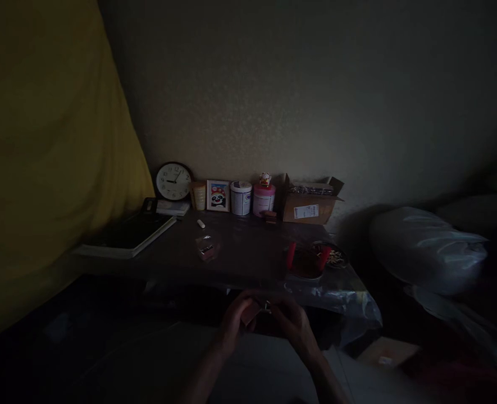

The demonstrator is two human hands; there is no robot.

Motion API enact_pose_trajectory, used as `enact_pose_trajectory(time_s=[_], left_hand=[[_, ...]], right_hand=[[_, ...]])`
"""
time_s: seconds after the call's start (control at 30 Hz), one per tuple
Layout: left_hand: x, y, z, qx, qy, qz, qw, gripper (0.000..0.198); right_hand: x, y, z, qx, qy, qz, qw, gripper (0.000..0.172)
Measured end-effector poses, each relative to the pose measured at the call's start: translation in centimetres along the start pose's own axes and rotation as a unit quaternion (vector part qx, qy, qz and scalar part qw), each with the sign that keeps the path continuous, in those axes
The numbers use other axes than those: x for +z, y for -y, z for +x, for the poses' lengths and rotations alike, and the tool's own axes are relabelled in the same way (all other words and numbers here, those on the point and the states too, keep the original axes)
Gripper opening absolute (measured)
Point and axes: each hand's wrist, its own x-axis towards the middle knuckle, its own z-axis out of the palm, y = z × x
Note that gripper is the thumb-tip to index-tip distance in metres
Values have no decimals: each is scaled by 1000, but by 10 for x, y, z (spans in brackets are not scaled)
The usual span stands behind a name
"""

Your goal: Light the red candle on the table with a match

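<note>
In the dim light, both my hands are raised close together in front of the table's near edge. My left hand (234, 321) is closed around a small flat reddish-brown piece (251, 313), whose kind I cannot make out. A tiny whitish bit (267, 306) shows between the hands, right by the fingertips of my right hand (294, 325). Those fingers are pinched together, but what they hold is too dark to name. On the table (244, 247) beyond lie a small clear packet with something reddish inside (206, 249) and a small white oblong object (200, 223).
Along the wall stand a round clock (173, 181), a framed panda picture (218, 196), a white canister (241, 199), a pink canister (264, 201) and an open cardboard box (309, 210). Two red cylinders (291, 255) stand at the right. A yellow curtain (54, 140) hangs left.
</note>
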Motion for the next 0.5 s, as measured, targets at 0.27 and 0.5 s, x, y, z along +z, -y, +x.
enact_pose_trajectory(time_s=[0.27, 0.5], left_hand=[[-2, 2, 3, -9, -44, -40, 998, 13], [-3, 4, 9, 7, -52, -59, 997, 22]], right_hand=[[11, 2, -2, -6, 19, 0, 1000, 26], [30, 12, -10, 22, 56, 99, 993, 21]])
